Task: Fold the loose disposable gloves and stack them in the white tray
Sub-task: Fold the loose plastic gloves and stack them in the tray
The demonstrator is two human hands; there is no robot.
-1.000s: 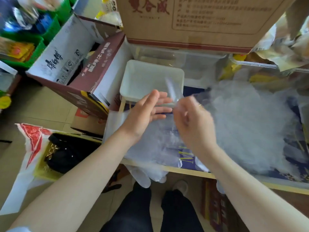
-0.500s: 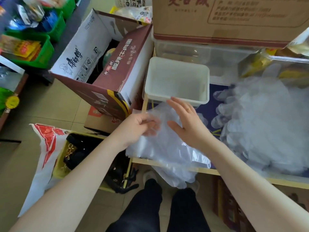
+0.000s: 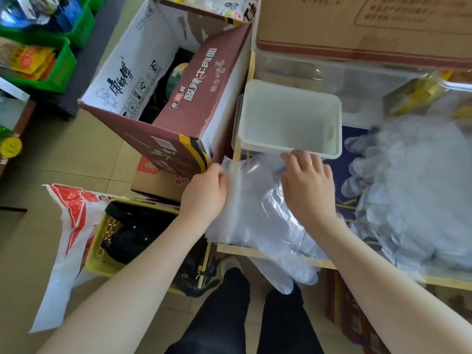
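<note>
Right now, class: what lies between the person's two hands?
In the head view, a flat clear glove spans the gap: the left hand pinches its edge, the right hand presses it.

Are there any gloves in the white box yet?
No, the white tray looks empty, and both hands still work a glove on the table in front of it.

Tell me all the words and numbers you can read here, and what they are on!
"康師傅": black writing on the white flap of the open cardboard box.
"酸辣牛肉面": white writing on the maroon noodle carton.
"酸香 劲诱": smaller writing beside it, partly unsure.
Red print on the big brown cardboard box: too blurred.
Print on the snack packets and the red-and-white plastic bag: unreadable.
</note>
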